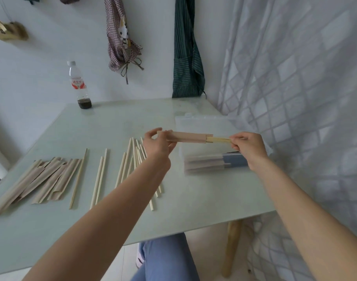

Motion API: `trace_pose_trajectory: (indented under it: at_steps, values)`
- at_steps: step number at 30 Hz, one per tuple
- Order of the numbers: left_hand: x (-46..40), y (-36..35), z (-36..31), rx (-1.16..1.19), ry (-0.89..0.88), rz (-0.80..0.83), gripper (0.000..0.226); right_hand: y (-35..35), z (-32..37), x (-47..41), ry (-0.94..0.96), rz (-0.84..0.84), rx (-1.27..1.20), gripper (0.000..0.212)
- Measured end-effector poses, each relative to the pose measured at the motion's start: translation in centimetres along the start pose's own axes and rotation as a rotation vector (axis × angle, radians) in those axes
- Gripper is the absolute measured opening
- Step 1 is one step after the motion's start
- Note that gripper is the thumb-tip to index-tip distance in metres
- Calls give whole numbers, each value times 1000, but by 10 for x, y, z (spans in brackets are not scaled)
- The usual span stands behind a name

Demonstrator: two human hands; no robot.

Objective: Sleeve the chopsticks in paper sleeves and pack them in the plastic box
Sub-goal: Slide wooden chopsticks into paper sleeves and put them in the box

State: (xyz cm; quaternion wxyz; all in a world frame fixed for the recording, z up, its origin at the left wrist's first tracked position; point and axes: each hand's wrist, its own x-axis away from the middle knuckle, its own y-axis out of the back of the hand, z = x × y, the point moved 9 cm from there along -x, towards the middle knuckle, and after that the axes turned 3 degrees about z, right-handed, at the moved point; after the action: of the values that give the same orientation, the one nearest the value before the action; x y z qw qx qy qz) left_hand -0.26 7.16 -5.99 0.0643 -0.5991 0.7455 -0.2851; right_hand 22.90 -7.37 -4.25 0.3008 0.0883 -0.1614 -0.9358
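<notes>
My left hand (156,141) pinches the left end of a brown paper sleeve (188,137), held level above the table. My right hand (247,146) pinches the ends of a pair of chopsticks (220,139) that stick out of the sleeve's right end. Below my hands stands the clear plastic box (206,123), its lid open toward the back, with several sleeved pairs (204,163) lying inside. Loose bare chopsticks (133,159) lie scattered in the middle of the table. A heap of empty paper sleeves (41,179) lies at the left.
A plastic bottle (80,86) with dark liquid at its bottom stands at the table's far left edge. Aprons hang on the wall behind. A white curtain (295,98) hangs close along the table's right side. The glass table (112,122) ends just before my knees.
</notes>
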Motion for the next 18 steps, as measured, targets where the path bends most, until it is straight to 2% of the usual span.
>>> trace_pose_trajectory:
  at_steps: [2,4,8,10,14,18]
  values:
    - [0,-9,2,-111,-31,73,11,5,4,-3,30,-16,139,16]
    - [-2,-20,2,-266,-100,156,14,9,10,-7,75,-24,281,24]
    - [-1,-50,1,-838,-355,337,11,8,17,-17,98,46,556,32]
    - [3,-69,7,-1068,-452,444,15,8,13,-24,51,79,652,37]
    - [3,-102,18,-1334,-537,593,19,9,-5,-31,-78,127,698,39]
    - [-4,-113,35,-1492,-541,684,23,-4,-9,-29,-46,208,763,37]
